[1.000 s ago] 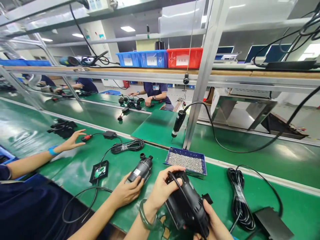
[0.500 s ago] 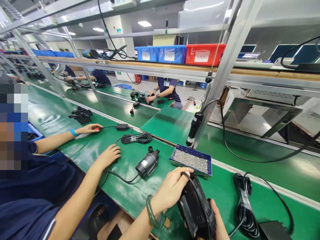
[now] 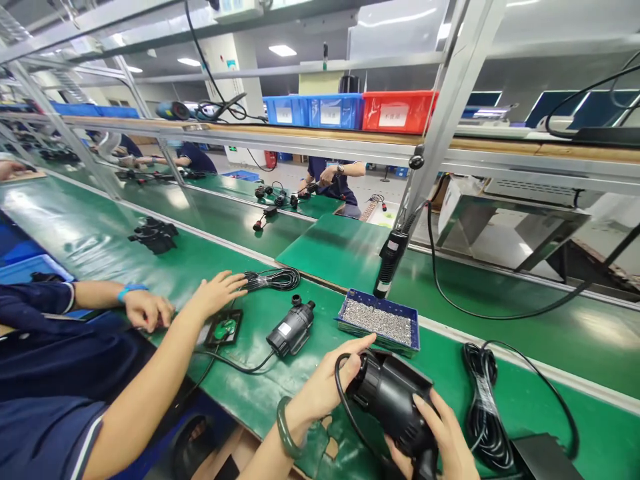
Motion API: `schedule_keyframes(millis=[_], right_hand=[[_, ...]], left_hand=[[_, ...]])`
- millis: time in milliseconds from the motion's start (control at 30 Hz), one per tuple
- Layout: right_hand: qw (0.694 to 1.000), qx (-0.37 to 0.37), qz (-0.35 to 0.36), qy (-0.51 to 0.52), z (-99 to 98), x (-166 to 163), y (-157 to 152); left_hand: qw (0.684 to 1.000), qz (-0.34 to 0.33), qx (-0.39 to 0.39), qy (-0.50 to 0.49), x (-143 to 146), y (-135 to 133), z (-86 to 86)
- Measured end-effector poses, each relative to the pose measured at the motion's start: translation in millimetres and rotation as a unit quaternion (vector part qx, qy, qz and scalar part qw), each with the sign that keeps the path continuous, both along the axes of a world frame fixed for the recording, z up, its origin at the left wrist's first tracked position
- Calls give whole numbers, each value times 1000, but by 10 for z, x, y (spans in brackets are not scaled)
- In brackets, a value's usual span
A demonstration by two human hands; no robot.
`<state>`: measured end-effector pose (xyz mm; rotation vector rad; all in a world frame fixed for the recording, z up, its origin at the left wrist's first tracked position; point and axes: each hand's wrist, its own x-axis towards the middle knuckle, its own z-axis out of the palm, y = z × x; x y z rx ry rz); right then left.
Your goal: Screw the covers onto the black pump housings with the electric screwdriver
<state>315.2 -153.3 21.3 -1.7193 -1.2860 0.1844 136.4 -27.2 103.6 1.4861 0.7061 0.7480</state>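
My left hand (image 3: 327, 381), with a green bangle at the wrist, grips the round front end of a black pump housing (image 3: 395, 400). A black cable (image 3: 344, 400) loops out from under its fingers. My right hand (image 3: 443, 440) cups the housing's rear from below, fingers wrapped up its side. I hold the housing just above the near edge of the green belt (image 3: 450, 380). A blue tray of small silver screws (image 3: 380, 321) lies just beyond it.
A smaller black pump (image 3: 293, 327) lies left of the tray. A co-worker's hand (image 3: 217, 292) rests by a coiled cable (image 3: 275, 279) and a square black part (image 3: 224, 328). An electric screwdriver (image 3: 390, 261) hangs over the tray. A cable bundle (image 3: 483, 400) lies to the right.
I have turned the housing more onto its side, my right fingers now over its flank. The co-worker's near hand moved towards the coiled cable; the far hand drew back from the red plug.
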Motion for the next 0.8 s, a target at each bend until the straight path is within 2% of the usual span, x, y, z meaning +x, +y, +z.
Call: schedule_keyframes(millis=[100,167,233,300,333,400,467,500,533,600,667,733,800], right_hand=[[996,62,-8,-63,-88,99,-26],[993,102,9,-63,-111,158,-14],[993,114,5,1,-102,151,22],[982,97,-4,164,-78,60,80],[959,84,1,272,-66,-4,116],[879,70,30,471,-44,-114,201],[802,63,32,593,-18,-111,282],[787,54,16,615,1,-46,312],[799,33,-10,601,23,60,334],[865,-31,-69,495,74,365,352],[922,-99,-106,360,125,704,349],[943,-155,-126,267,169,972,345],[949,-207,-139,195,199,1114,358]], left_hand=[[994,-46,-74,-63,0,-42,-39],[987,-39,-109,-108,39,-82,-85],[982,-2,-127,-139,122,-138,-148],[976,45,-135,-164,252,-219,-223],[973,64,-135,-174,329,-271,-263],[974,78,-122,-175,479,-385,-349],[988,53,-68,-127,576,-483,-442],[996,25,-22,-83,592,-513,-490],[999,-7,33,-33,584,-526,-539],[985,-67,138,76,509,-502,-634],[958,-99,199,179,401,-438,-712],[933,-103,217,267,311,-373,-757],[916,-105,224,317,266,-332,-766]])
